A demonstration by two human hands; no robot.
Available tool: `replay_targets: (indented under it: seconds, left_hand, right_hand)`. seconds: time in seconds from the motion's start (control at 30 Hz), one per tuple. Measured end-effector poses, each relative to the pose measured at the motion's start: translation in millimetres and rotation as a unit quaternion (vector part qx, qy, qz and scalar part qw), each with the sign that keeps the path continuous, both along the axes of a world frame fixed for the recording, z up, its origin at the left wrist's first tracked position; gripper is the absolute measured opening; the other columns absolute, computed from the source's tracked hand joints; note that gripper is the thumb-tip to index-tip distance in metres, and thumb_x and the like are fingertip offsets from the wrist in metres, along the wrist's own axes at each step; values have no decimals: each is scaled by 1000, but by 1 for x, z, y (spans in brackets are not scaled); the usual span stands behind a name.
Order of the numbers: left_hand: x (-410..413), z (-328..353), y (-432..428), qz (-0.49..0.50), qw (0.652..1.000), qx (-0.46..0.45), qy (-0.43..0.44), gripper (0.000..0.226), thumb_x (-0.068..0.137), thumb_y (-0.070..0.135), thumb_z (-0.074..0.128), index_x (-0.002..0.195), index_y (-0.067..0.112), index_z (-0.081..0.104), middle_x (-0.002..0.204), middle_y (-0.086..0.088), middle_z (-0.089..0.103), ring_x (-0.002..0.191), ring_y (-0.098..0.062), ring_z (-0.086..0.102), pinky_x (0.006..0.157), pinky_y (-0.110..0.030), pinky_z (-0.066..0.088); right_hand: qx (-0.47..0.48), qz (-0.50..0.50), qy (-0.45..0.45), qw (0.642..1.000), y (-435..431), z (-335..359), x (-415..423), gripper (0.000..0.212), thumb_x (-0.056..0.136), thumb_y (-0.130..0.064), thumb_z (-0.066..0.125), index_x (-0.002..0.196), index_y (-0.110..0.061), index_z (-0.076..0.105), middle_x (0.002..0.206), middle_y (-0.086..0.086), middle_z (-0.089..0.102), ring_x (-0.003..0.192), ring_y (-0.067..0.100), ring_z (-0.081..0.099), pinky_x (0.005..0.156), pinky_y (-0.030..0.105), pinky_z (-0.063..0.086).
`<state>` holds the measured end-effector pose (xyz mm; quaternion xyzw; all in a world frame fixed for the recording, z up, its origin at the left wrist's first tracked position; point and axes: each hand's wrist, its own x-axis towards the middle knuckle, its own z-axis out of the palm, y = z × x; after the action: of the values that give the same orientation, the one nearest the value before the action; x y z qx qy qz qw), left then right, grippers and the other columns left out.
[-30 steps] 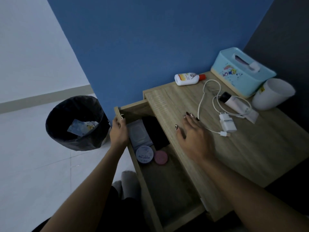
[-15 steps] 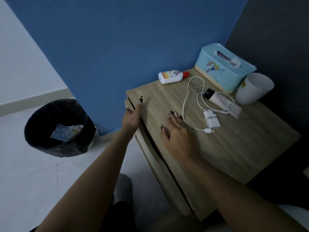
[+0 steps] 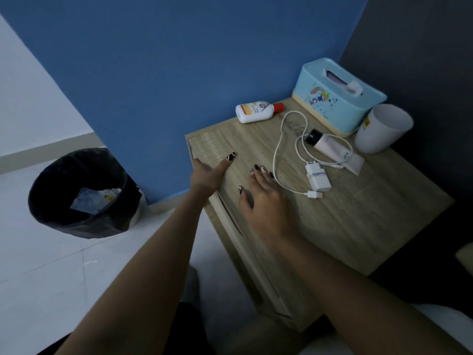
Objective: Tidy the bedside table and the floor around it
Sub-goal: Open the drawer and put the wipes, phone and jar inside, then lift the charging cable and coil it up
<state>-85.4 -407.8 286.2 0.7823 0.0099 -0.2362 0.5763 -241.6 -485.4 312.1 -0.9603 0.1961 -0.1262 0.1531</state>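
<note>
The wooden bedside table (image 3: 358, 216) stands against the blue wall with its drawer (image 3: 231, 226) pushed in. My left hand (image 3: 208, 174) presses on the table's left front edge, thumb lying on the top. My right hand (image 3: 263, 201) rests flat on the tabletop, fingers spread, holding nothing. On the top lie a white charger with its cable (image 3: 317, 176), a pale tube with a black cap (image 3: 329, 147), a white lotion bottle with a red cap (image 3: 256, 111), a light blue tissue box (image 3: 335, 98) and a white cup (image 3: 382, 129).
A black bin (image 3: 84, 193) with paper scraps inside stands on the white tiled floor to the left of the table. A dark wall runs behind the table on the right. My knees show below, near the table's front.
The drawer, open a second ago with small items inside, has been pushed shut by my left hand. My right hand has stayed flat on the tabletop.
</note>
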Motion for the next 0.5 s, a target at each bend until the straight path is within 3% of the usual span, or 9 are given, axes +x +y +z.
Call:
replay_targets:
  seconds: [0.4, 0.5]
  left_hand:
    - [-13, -1, 7, -24, 999, -13, 28, 95, 68, 56, 76, 141, 18, 28, 139, -8, 50, 123, -30, 52, 105, -53, 43]
    - [-15, 6, 10, -33, 998, -25, 36, 99, 68, 55, 76, 145, 23, 22, 143, -9, 45, 125, -31, 50, 104, -55, 43]
  right_hand:
    - [-23, -5, -6, 1000, 3, -8, -10, 48, 94, -34, 49, 135, -9, 54, 143, 9, 51, 138, 21, 41, 111, 31, 31]
    - [-13, -8, -4, 1000, 7, 1, -9, 47, 92, -34, 54, 132, -10, 58, 140, 7, 55, 134, 19, 47, 111, 33, 39]
